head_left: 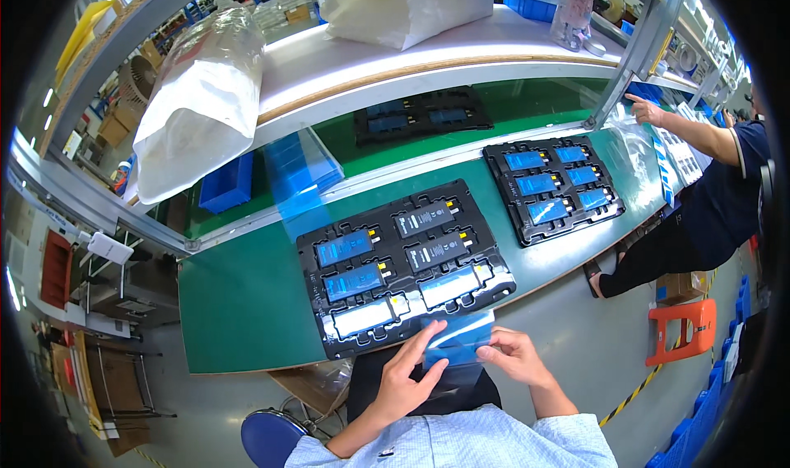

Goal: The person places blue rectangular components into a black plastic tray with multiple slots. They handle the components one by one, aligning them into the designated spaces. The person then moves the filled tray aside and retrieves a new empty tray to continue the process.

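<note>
Your forearms (550, 397) angle inward from the lower edge, bringing both hands close together, not touching. Your left hand (401, 383) stretches its fingers (417, 346) forward, thumb spread apart; your right hand (517, 358) curls inward, thumb near the index finger.

Pale print stands on the two dark battery packs (426, 218) in the nearer black tray (314, 291), too small to read.

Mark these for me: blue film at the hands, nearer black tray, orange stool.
Blue film (463, 337): head view, middle of the sheet.
Nearer black tray (397, 272): head view, bare strip between its two columns.
Orange stool (682, 313): head view, its upper part as pictured.
</note>
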The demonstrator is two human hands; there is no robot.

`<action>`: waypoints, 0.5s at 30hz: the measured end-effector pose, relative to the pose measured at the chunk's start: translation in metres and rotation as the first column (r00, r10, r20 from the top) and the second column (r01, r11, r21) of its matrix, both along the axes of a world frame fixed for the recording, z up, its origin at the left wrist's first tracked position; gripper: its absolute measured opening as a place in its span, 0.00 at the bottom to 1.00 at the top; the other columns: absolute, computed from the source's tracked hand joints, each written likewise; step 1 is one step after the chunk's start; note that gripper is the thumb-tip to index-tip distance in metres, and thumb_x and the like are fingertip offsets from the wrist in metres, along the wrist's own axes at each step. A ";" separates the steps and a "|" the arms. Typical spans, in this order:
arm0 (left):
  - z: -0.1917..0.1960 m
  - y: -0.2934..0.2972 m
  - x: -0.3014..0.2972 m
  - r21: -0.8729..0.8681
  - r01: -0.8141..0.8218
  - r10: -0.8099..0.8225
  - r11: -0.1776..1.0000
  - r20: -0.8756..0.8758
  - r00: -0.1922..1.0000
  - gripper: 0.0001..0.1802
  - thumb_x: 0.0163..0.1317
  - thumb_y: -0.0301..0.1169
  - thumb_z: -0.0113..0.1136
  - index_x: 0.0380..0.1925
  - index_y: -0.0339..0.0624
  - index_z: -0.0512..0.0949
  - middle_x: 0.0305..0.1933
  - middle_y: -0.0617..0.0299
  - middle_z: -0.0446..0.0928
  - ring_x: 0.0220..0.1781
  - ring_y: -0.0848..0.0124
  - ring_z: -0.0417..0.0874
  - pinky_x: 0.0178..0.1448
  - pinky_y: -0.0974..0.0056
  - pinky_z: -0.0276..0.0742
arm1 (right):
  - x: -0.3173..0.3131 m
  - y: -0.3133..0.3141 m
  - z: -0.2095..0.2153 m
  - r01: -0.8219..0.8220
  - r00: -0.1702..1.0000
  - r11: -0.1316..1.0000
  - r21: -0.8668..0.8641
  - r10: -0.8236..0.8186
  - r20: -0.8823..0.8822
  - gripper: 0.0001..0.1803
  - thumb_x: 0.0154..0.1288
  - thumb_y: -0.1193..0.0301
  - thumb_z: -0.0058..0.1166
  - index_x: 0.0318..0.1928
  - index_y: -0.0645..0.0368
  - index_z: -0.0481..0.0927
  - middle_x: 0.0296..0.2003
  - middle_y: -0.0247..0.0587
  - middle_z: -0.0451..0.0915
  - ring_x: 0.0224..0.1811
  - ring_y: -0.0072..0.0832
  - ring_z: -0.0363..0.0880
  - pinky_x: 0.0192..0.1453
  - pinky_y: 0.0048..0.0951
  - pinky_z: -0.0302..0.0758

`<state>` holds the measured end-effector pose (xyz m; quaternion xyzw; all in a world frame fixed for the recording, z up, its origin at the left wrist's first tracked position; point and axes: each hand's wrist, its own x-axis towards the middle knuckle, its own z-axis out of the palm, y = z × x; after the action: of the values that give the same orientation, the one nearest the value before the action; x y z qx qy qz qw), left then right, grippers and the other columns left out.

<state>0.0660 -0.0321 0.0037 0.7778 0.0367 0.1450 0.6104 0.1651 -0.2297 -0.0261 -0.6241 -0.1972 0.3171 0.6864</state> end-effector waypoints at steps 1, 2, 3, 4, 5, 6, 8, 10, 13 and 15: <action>-0.001 0.001 -0.001 -0.089 0.014 -0.015 0.996 -0.009 1.000 0.36 0.55 0.14 0.62 0.65 0.34 0.63 0.52 0.51 0.77 0.53 0.67 0.79 0.51 0.66 0.79 | 0.003 0.000 0.007 -0.018 0.993 0.999 -0.031 0.021 0.118 0.06 0.63 0.76 0.60 0.37 0.67 0.81 0.34 0.38 0.79 0.37 0.23 0.78 0.41 0.23 0.73; -0.003 0.003 -0.003 -0.178 0.027 -0.031 0.984 -0.016 0.999 0.35 0.55 0.13 0.62 0.64 0.34 0.63 0.51 0.51 0.77 0.53 0.67 0.79 0.52 0.65 0.79 | 0.005 0.000 0.014 -0.032 0.971 0.998 -0.063 0.045 0.235 0.06 0.62 0.76 0.61 0.36 0.67 0.81 0.33 0.39 0.79 0.36 0.24 0.78 0.40 0.24 0.73; -0.005 0.004 -0.003 -0.267 0.042 -0.050 0.963 -0.021 0.999 0.35 0.56 0.13 0.61 0.64 0.33 0.63 0.51 0.50 0.78 0.53 0.68 0.79 0.53 0.65 0.79 | 0.006 0.000 0.019 -0.038 0.935 0.994 -0.098 0.070 0.347 0.06 0.61 0.76 0.62 0.36 0.67 0.81 0.32 0.40 0.79 0.35 0.25 0.78 0.40 0.24 0.73; -0.007 0.003 -0.005 -0.368 0.014 -0.034 0.930 -0.048 0.998 0.27 0.55 0.13 0.61 0.57 0.32 0.71 0.49 0.50 0.78 0.51 0.68 0.79 0.55 0.65 0.78 | 0.005 0.000 0.020 -0.013 0.922 0.995 -0.096 0.050 0.385 0.07 0.59 0.76 0.63 0.36 0.67 0.81 0.31 0.40 0.79 0.35 0.26 0.79 0.39 0.25 0.74; -0.010 0.005 -0.007 -0.323 0.035 -0.049 0.946 -0.037 0.998 0.23 0.55 0.13 0.62 0.53 0.31 0.74 0.49 0.51 0.78 0.50 0.68 0.80 0.54 0.65 0.78 | 0.003 0.001 0.020 0.012 0.906 0.995 -0.094 0.029 0.422 0.08 0.58 0.76 0.64 0.36 0.67 0.81 0.31 0.41 0.79 0.34 0.27 0.79 0.38 0.25 0.74; -0.011 0.007 -0.005 -0.278 0.064 -0.072 0.958 -0.020 0.997 0.20 0.55 0.13 0.62 0.49 0.31 0.77 0.48 0.51 0.79 0.49 0.68 0.80 0.54 0.66 0.77 | 0.003 0.000 0.021 0.046 0.885 0.995 -0.094 0.003 0.465 0.09 0.57 0.75 0.65 0.36 0.67 0.81 0.30 0.41 0.79 0.33 0.28 0.79 0.38 0.25 0.74; -0.006 0.008 -0.003 -0.259 0.059 -0.080 0.964 -0.073 0.994 0.08 0.56 0.15 0.63 0.37 0.30 0.82 0.45 0.52 0.80 0.46 0.69 0.81 0.53 0.67 0.77 | 0.001 0.006 0.025 0.178 0.813 0.981 -0.073 -0.105 0.572 0.11 0.54 0.74 0.67 0.35 0.66 0.81 0.32 0.41 0.79 0.34 0.28 0.79 0.38 0.25 0.74; -0.009 0.009 -0.004 -0.231 0.041 -0.062 0.972 -0.081 0.995 0.08 0.57 0.16 0.63 0.38 0.30 0.82 0.43 0.52 0.80 0.46 0.69 0.81 0.52 0.67 0.77 | 0.003 0.009 0.033 0.281 0.742 0.956 -0.088 -0.159 0.651 0.14 0.52 0.72 0.70 0.36 0.66 0.81 0.35 0.42 0.79 0.36 0.28 0.79 0.40 0.26 0.75; -0.011 0.011 -0.003 -0.243 0.050 -0.078 0.969 -0.107 0.991 0.07 0.58 0.20 0.63 0.37 0.31 0.83 0.41 0.53 0.82 0.43 0.70 0.82 0.49 0.68 0.77 | 0.015 0.002 0.027 -0.003 0.884 0.998 -0.056 0.029 0.467 0.15 0.53 0.72 0.69 0.39 0.65 0.82 0.38 0.42 0.79 0.37 0.28 0.79 0.42 0.27 0.75; -0.013 0.010 -0.003 -0.274 0.048 -0.089 0.960 -0.139 0.986 0.07 0.58 0.24 0.65 0.36 0.34 0.84 0.39 0.56 0.83 0.41 0.71 0.84 0.46 0.69 0.77 | 0.016 -0.001 0.026 -0.051 0.882 0.997 -0.056 0.071 0.466 0.12 0.55 0.73 0.67 0.39 0.65 0.83 0.36 0.41 0.80 0.36 0.28 0.79 0.42 0.28 0.74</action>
<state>0.0632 -0.0223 -0.0097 0.6969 0.0750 0.0583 0.7109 0.1808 -0.2307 0.0000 -0.6898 -0.3697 0.1829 0.5951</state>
